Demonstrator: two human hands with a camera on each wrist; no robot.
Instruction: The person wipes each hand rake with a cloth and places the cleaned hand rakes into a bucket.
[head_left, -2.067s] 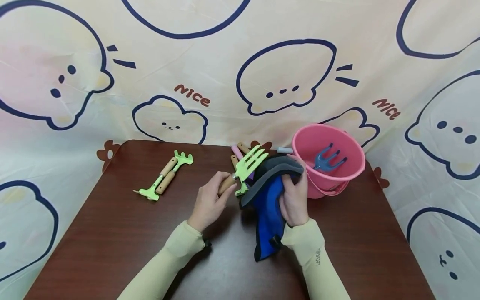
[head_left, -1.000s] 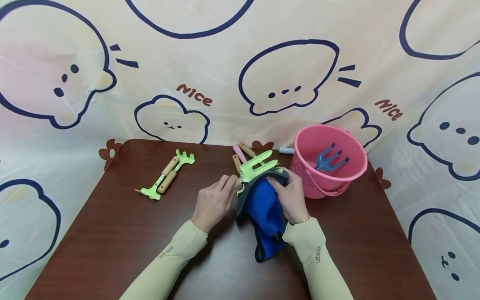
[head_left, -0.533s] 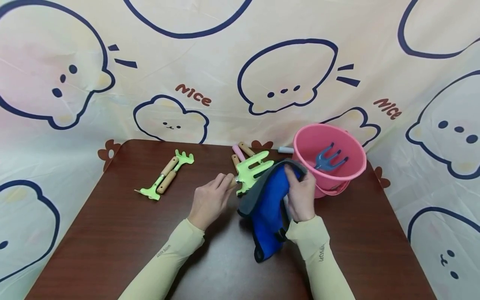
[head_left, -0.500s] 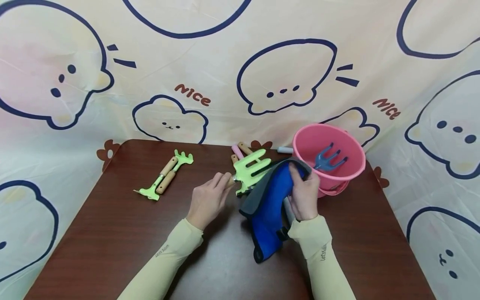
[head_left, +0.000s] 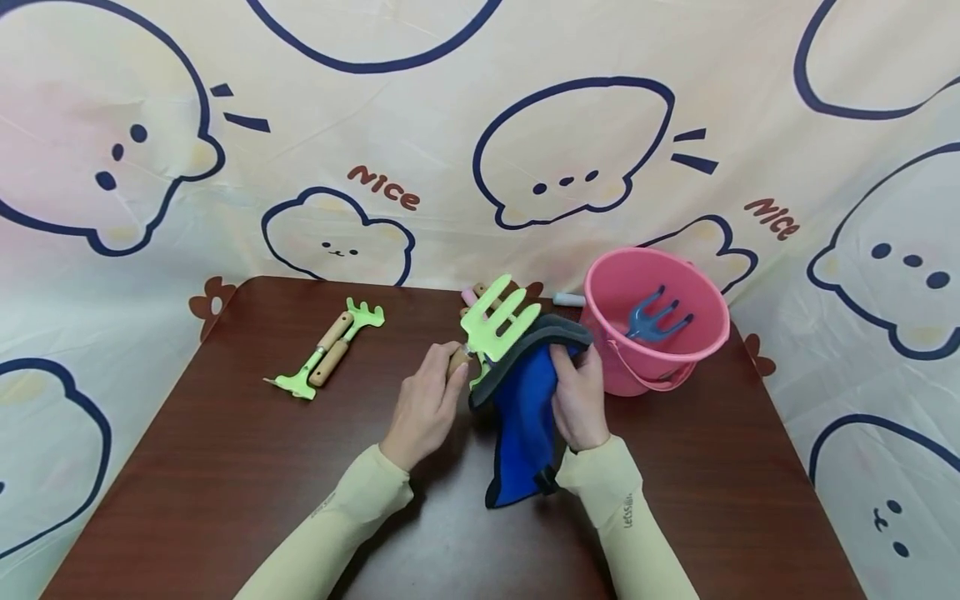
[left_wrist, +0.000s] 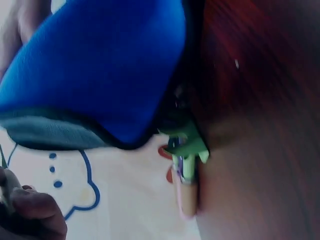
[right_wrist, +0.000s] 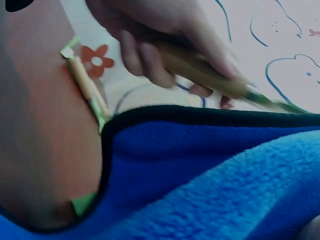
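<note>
My left hand (head_left: pixel 423 404) grips the wooden handle (right_wrist: pixel 200 74) of a small green garden fork (head_left: pixel 491 329), its tines pointing up and to the right. My right hand (head_left: pixel 581 404) holds a blue fabric piece (head_left: pixel 525 417) with a grey inner side, black edging and a black clip, thumb on the blue face. The fabric hangs down over the table, and its grey upper edge comes right up beside the fork's head. In the right wrist view the fabric's fuzzy blue surface (right_wrist: pixel 240 185) fills the lower part. Most of my right hand's fingers are hidden behind the fabric.
A pink bucket (head_left: pixel 622 379) stands at the back right with a blue hand fork (head_left: pixel 652 319) in it. Two green tools with wooden handles, a rake (head_left: pixel 364 314) and another (head_left: pixel 296 383), lie at left. Several more handles (head_left: pixel 480 290) lie behind the raised fork.
The fork has turned more upright, its tines now higher. My right hand and the fabric have moved left, away from the bucket, and the grey edge has folded over wider.
</note>
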